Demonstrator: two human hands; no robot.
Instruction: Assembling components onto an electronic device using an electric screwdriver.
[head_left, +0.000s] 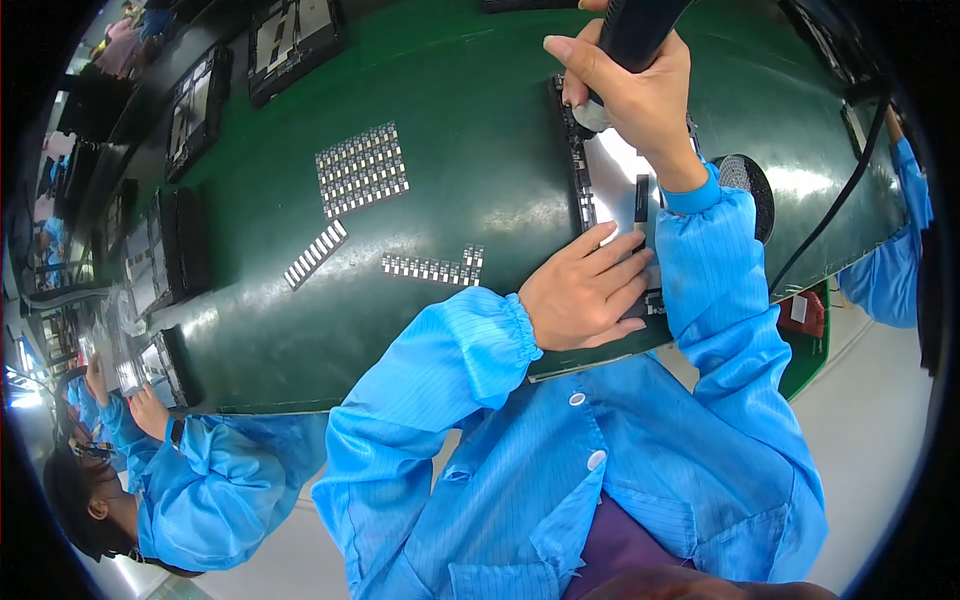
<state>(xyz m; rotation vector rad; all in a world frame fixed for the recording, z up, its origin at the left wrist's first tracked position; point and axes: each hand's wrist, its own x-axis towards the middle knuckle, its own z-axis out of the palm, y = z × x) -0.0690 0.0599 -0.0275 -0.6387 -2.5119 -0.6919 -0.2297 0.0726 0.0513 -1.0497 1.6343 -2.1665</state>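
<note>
On the green bench [490,130], the right hand [640,95] was closed around a black handheld tool [642,28] above a dark-framed, shiny unit [607,160]. The left hand [590,290], fingers loosely spread, rested on its near end, grasping nothing visible. A tool slip could have scratched the surface.
</note>
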